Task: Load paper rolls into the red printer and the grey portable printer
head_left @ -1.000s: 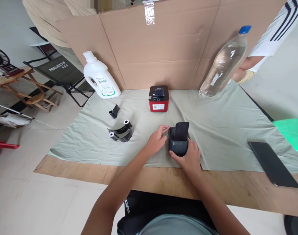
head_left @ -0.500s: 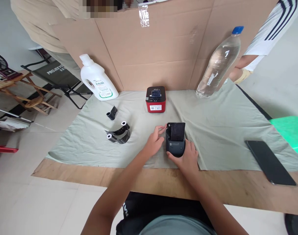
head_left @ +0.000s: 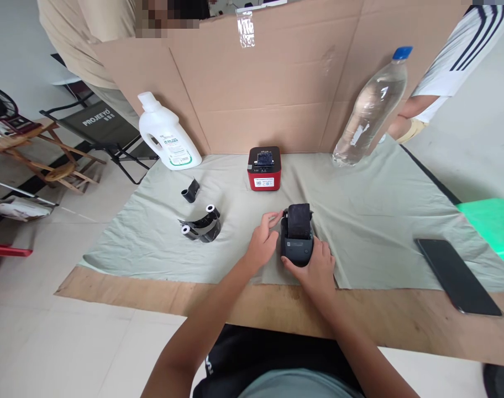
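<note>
A small dark grey portable printer (head_left: pixel 298 251) sits on the cloth before me, its dark flap (head_left: pixel 299 220) raised at the far end. My right hand (head_left: pixel 319 264) wraps its near right corner, thumb along the front edge. At the printer's upper left side, my left hand (head_left: pixel 265 236) has its fingers stretched out, the fingertips at the base of the flap. Whether those fingertips press on it cannot be made out. Left of my hands lie black film rolls with white cores (head_left: pixel 200 225) and a smaller black roll (head_left: pixel 190 191).
A red and black box (head_left: pixel 264 176) stands behind the printer. A white jug (head_left: pixel 169 135) and a clear bottle (head_left: pixel 370 113) lean by the cardboard panel (head_left: pixel 268 94). A phone (head_left: pixel 457 276) lies at right. People stand behind the panel; a folding chair (head_left: pixel 98 127) is at left.
The printer's dark flap has risen and now sticks up higher, with side parts showing at its edges. Both hands stay nearly where they were.
</note>
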### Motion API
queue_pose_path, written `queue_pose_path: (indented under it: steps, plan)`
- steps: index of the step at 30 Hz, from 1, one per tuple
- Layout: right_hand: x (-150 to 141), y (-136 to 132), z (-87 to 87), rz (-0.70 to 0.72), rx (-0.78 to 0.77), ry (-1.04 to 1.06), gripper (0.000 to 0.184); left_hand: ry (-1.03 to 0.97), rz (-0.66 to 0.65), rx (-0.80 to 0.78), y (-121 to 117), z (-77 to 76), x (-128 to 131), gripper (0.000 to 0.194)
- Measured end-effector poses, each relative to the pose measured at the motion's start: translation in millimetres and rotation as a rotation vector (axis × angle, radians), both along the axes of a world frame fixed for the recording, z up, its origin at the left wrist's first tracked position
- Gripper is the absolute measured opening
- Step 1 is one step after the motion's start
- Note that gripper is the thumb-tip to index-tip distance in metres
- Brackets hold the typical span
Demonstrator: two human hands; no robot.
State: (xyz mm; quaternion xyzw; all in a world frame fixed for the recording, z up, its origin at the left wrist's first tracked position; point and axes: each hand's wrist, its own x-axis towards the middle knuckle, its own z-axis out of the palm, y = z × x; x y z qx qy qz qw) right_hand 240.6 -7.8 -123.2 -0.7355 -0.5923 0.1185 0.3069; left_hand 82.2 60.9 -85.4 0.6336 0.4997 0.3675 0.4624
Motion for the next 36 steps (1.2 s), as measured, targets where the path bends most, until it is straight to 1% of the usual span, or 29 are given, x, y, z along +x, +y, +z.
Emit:
queue_pose_path:
  steps: [3, 5, 7, 11, 15, 17, 20, 24, 26, 29, 31, 34, 36]
  plan:
    - [0, 0, -0.3, 0.003, 0.003, -0.001, 0.081, -0.036, 0.008, -0.032, 0, -4.1, 2, 0.038]
    - [0, 0, -0.7, 0.004, -0.006, -0.003, 0.08, -0.037, -0.011, -0.021, 3, -7.0, 3, 0.038]
    - [0, 0, -0.7, 0.004, -0.015, -0.002, 0.08, -0.035, 0.006, -0.011, 4, -9.9, 2, 0.039]
    - [0, 0, -0.1, 0.012, -0.019, 0.003, 0.081, -0.036, 0.099, -0.044, -6, -15.5, -4, 0.036]
    - [0, 0, 0.2, 0.007, -0.018, 0.013, 0.081, -0.054, 0.066, -0.055, -15, -18.8, -7, 0.036]
    - [0, 1, -0.5, 0.013, -0.027, 0.011, 0.082, -0.079, 0.047, -0.048, -12, -18.4, -5, 0.038]
    - [-1, 2, -2.8, 0.011, -0.002, -0.011, 0.082, -0.104, 0.024, -0.046, 1, -14.8, 0, 0.043]
    - [-1, 3, -5.5, 0.0, 0.03, -0.032, 0.081, -0.056, 0.004, -0.029, 14, -8.3, 4, 0.044]
    - [-1, 3, -5.8, 0.008, 0.02, -0.039, 0.08, -0.013, 0.008, 0.015, 12, -6.6, 4, 0.045]
    - [0, 4, -6.1, 0.018, 0.022, -0.049, 0.081, 0.023, 0.045, 0.062, 2, -6.9, 5, 0.046]
    - [0, 4, -6.4, 0.029, 0.034, -0.055, 0.082, -0.032, 0.063, 0.03, -6, -8.8, 8, 0.05]
    - [0, 4, -6.4, 0.043, 0.038, -0.053, 0.082, -0.229, 0.075, -0.02, -13, -12.6, 12, 0.056]
    - [1, 3, -6.0, 0.058, 0.03, -0.061, 0.079, -0.292, 0.023, -0.021, -12, -13.4, 13, 0.048]
